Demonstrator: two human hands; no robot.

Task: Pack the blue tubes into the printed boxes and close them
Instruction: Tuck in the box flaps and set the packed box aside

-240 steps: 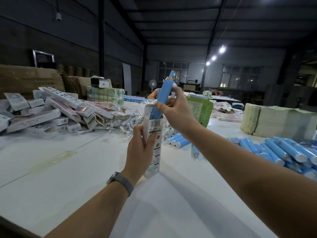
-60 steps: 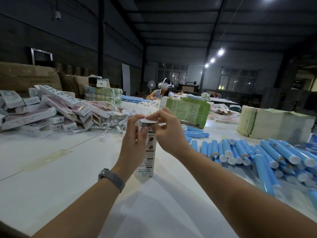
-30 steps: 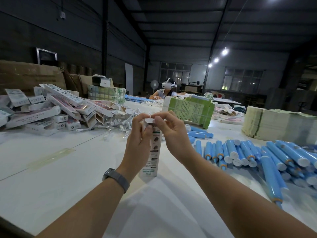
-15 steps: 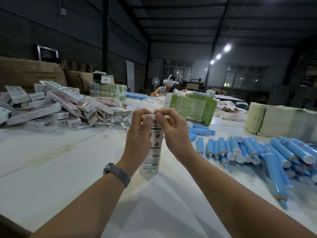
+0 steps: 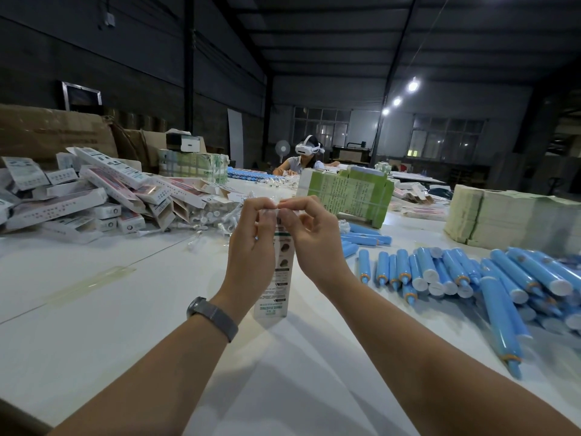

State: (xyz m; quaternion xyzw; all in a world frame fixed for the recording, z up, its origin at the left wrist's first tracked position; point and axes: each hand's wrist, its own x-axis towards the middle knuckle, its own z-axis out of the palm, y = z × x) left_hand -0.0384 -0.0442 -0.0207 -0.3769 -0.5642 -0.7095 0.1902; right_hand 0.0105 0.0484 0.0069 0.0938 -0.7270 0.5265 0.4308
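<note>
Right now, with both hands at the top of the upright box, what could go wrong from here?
1. The left hand and right hand pinch the top end of the printed box; pressing unevenly could crease the flap rather than tuck it.
2. The box stands upright on the white table, so a hard downward push might buckle it or make it slip.
3. Loose blue tubes lie beside the right forearm; a sweep could roll them away.
</note>
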